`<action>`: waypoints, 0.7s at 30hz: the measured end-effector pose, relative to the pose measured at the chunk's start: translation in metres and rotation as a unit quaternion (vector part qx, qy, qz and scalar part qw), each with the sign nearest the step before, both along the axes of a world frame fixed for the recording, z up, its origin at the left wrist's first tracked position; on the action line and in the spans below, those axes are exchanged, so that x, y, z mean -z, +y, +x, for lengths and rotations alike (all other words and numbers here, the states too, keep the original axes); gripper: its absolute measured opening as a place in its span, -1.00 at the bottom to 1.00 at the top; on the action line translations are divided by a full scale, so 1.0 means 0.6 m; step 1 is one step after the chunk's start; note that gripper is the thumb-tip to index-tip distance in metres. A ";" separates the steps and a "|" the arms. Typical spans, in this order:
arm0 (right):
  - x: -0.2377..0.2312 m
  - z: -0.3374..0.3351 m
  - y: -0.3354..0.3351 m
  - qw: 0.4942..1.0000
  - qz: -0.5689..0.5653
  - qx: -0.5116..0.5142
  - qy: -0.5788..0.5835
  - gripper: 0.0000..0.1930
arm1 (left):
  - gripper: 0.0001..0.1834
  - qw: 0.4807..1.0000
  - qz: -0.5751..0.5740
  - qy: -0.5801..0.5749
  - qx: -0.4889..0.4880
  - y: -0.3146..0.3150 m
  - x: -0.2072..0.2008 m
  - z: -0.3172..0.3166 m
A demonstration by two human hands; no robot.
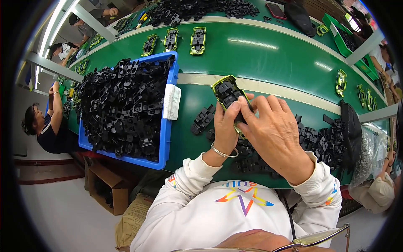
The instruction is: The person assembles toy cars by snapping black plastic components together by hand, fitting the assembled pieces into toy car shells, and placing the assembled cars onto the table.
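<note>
Above the near edge of the green bench, both my hands are closed on a yellow-green toy car body with a black seat insert (226, 91) inside it. My left hand (225, 129) grips it from the left side, thumb along its edge. My right hand (275, 128) presses its thumb and index finger onto the black insert; the other fingers curl over the far side. Parts of the body's lower end are hidden behind my fingers. Loose black plastic inserts (203, 119) lie just left of my left hand, and more black inserts (321, 140) are heaped beyond my right hand.
A blue bin (165, 138) full of black parts stands on the left. Along the conveyor (260, 54) sit several green car bodies (198, 40). A black pouch (351, 134) lies at the right, a phone (276, 11) at the far side. Other people work around the line.
</note>
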State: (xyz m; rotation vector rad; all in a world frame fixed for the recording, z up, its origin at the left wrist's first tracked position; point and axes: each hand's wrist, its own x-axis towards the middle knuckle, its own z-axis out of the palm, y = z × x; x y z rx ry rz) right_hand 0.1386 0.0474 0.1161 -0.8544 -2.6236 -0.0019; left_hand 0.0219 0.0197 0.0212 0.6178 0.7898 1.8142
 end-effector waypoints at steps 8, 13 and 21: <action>0.035 0.019 0.044 0.998 -0.059 -0.022 0.000 -0.62 | -0.73 0.993 -0.081 -0.082 0.035 0.025 0.036 -0.020; 0.070 0.065 0.107 0.877 -0.392 -0.017 0.277 -0.67 | -0.67 0.992 -0.084 -0.022 0.090 0.065 0.019 -0.060; 0.110 0.192 0.152 0.791 -0.505 0.094 0.333 -0.65 | -0.65 0.994 -0.049 0.093 0.039 0.198 0.046 -0.085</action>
